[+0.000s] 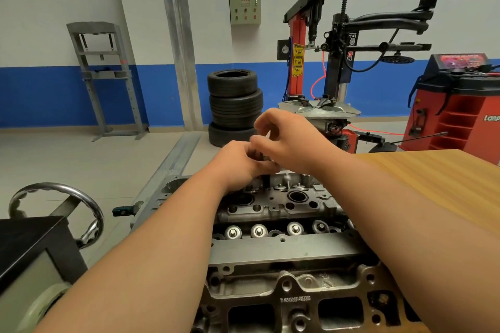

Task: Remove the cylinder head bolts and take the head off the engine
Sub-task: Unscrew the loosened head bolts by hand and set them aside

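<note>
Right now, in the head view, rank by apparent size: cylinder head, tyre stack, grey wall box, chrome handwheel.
1. cylinder head, nearest the camera.
2. chrome handwheel and tyre stack: look alike, not ranked; the wheel is nearer.
3. grey wall box, smallest.

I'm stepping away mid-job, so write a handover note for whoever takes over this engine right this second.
The left hand holds a dark shaft standing in the far end of the cylinder head; the right hand pinches its top. Bolt or tool: too blurred to tell.
The head is in place, not lifted.
Bolts already out: cannot tell.
Left to do: finish the bolts, then lift the head off.
</note>
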The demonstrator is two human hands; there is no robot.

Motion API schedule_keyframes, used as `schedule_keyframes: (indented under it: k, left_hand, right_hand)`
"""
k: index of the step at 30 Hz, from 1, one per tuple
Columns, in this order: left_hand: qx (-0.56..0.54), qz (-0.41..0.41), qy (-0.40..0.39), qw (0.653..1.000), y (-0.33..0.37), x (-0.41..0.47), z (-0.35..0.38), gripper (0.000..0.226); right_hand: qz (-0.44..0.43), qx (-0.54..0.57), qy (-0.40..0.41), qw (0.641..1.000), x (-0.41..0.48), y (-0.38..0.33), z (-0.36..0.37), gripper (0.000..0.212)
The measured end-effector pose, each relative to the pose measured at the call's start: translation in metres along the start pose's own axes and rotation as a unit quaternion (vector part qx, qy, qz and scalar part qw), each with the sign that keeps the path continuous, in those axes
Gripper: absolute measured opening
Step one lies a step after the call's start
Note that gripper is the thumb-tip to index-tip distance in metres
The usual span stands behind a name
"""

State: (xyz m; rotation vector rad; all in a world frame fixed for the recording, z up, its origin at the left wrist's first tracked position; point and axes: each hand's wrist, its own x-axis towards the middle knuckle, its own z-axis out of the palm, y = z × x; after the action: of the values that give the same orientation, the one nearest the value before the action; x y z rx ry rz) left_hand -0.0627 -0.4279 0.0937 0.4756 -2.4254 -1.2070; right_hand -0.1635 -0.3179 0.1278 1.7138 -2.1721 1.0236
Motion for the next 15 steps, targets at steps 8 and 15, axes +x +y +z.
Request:
schedule_keyframes:
  k: [8,15]
  left_hand:
    - [-0.028,0.007,-0.01,1.0,-0.001,0.0,-0.001,0.019]
    - [-0.013,-0.002,-0.001,1.0,-0.001,0.0,-0.001,0.011]
  right_hand:
    - [-0.005,-0.103,-0.076,0.992,-0.001,-0.005,-0.008,0.027]
    - [-0.01,-0.05,-0.06,0.997,-0.001,-0.004,-0.004,0.029]
